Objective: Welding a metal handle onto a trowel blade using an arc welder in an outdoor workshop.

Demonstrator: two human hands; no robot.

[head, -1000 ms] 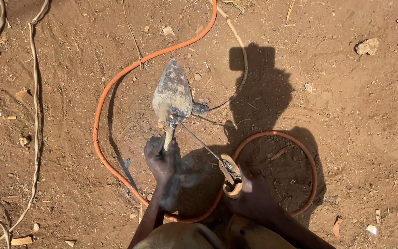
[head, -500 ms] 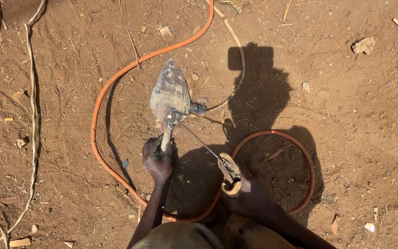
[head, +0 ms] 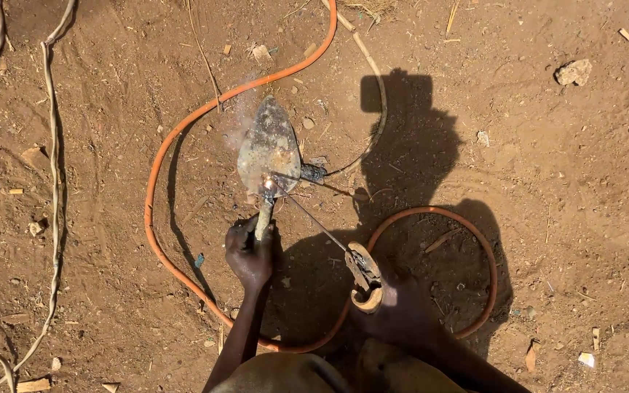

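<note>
Welding step in hand: your left hand point(head: 250, 255) closed on handle of grey leaf-shaped metal blade point(head: 269, 145); right hand point(head: 394, 302) clasps electrode holder point(head: 364, 275), rod tip sparking at blade neck. Next calls for steady rod contact.

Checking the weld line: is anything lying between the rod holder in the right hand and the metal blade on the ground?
Nothing visible: the rod runs clear from the right hand to the blade.

Left hand point(head: 250, 253) reaches forward on a straight arm, fingers curled closed; right hand point(head: 394, 309) sits nearer, fist closed, in shadow
</note>
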